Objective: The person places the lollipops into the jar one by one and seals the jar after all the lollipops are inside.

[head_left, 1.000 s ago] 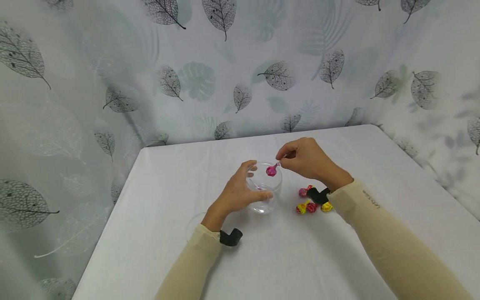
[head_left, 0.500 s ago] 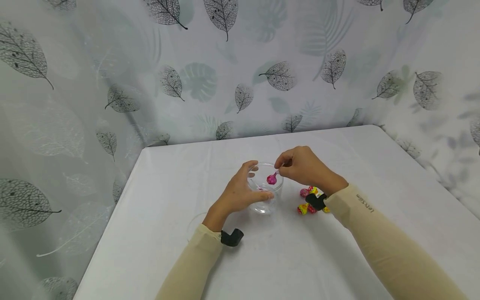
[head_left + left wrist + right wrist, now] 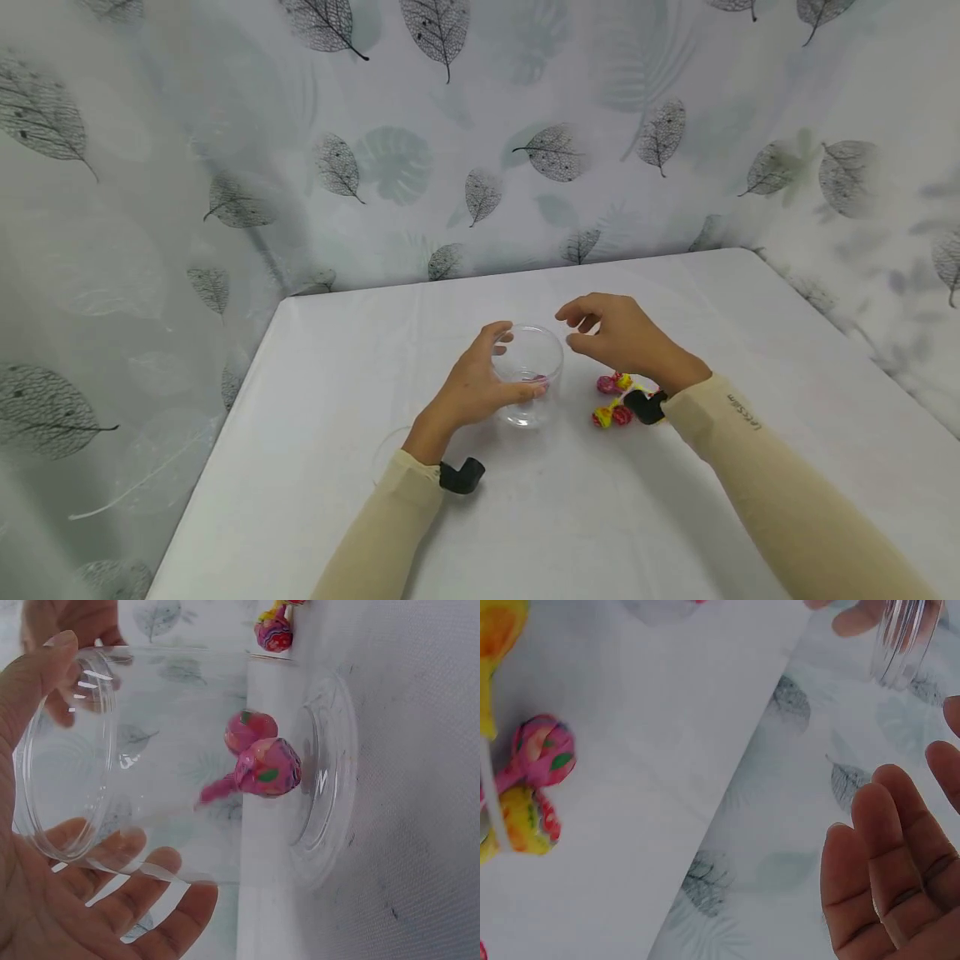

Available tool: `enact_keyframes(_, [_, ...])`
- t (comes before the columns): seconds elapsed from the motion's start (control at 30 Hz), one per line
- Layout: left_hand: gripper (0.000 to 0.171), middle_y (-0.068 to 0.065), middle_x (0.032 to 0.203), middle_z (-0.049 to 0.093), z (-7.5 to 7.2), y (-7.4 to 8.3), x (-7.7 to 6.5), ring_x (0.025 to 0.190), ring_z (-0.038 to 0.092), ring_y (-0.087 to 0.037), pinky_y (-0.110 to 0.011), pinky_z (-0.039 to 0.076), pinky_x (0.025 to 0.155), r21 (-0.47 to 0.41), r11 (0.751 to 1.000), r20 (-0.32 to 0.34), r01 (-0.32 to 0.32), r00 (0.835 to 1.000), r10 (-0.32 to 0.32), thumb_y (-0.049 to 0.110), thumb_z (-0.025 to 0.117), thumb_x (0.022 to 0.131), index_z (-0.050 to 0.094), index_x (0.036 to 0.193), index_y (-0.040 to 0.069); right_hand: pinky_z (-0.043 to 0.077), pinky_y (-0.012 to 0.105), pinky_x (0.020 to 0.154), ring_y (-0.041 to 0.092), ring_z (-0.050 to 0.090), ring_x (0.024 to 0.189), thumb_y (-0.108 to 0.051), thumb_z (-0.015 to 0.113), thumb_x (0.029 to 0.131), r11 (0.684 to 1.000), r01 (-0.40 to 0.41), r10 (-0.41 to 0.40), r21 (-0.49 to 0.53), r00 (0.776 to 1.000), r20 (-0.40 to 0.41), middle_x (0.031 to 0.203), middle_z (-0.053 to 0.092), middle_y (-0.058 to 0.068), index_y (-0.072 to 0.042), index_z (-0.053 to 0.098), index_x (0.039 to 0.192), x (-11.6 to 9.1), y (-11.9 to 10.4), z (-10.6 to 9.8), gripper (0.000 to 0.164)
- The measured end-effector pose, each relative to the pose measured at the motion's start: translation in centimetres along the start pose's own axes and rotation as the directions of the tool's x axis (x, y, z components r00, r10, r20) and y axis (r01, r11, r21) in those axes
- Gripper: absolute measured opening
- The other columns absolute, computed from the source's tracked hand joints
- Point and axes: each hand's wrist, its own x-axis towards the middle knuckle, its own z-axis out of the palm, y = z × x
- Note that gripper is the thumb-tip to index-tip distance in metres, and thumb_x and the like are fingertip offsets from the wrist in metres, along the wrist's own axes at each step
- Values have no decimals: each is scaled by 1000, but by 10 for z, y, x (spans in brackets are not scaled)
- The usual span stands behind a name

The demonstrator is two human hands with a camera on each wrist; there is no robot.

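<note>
My left hand [image 3: 474, 385] curls round a clear jar [image 3: 531, 354] that stands upright on the table, thumb on the near side and fingers on the far side. Through its wall in the left wrist view, two pink wrapped lollipops [image 3: 268, 769] lie at the bottom; one has its stick slanting up. Just right of the rim hovers my right hand [image 3: 622, 340], fingers loosely bent and apart from the thumb, holding nothing. Beneath that wrist lie several pink, red and yellow lollipops [image 3: 622, 415], partly hidden by the wrist camera.
A faint clear round piece, perhaps a lid [image 3: 381, 454], lies flat beside my left wrist and is partly covered by it. The white tablecloth [image 3: 555, 533] runs back to a leaf-printed curtain [image 3: 420, 217] that also stands along both sides.
The pink lollipop my right hand pinched over the jar was lowered and let go, and now lies inside. My right fingers have spread and drawn slightly right. The left hand keeps its grip.
</note>
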Motion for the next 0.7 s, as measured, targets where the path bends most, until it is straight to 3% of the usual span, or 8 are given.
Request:
enact_keyframes(0.13, [107, 3, 154, 51, 1, 0, 1, 142, 48, -21, -53, 47, 109, 12, 1000, -11, 2, 1000, -2, 53, 93, 74, 33, 158, 26, 57, 47, 88, 30, 64, 108, -12, 68, 96, 994, -105, 105, -29, 994, 12, 120, 72, 12, -5, 71, 125, -13, 23, -11, 30])
enact_keyframes(0.33, [106, 5, 154, 51, 1, 0, 0, 143, 48, -21, -52, 46, 110, 1, 1000, -5, -13, 1000, 13, 46, 93, 76, 32, 160, 23, 59, 40, 80, 32, 63, 104, -16, 67, 97, 963, -257, 261, -78, 964, 58, 117, 70, 16, -3, 71, 125, -34, 63, -24, 31])
enact_keyframes(0.47, [105, 2, 154, 51, 0, -1, -1, 143, 48, -22, -53, 45, 110, -5, 1000, -10, -20, 1000, 20, 43, 94, 76, 33, 159, 22, 58, 40, 78, 34, 63, 102, -17, 65, 97, 947, -303, 311, -106, 948, 68, 116, 69, 19, 0, 70, 125, -50, 85, -32, 33])
enact_keyframes(0.7, [101, 3, 154, 51, 2, -3, 0, 143, 48, -23, -53, 46, 109, -9, 999, -3, -43, 999, 43, 40, 93, 78, 33, 158, 24, 56, 50, 84, 39, 63, 106, -17, 62, 97, 921, -367, 377, -128, 923, 70, 114, 71, 19, 2, 71, 122, -71, 115, -44, 32])
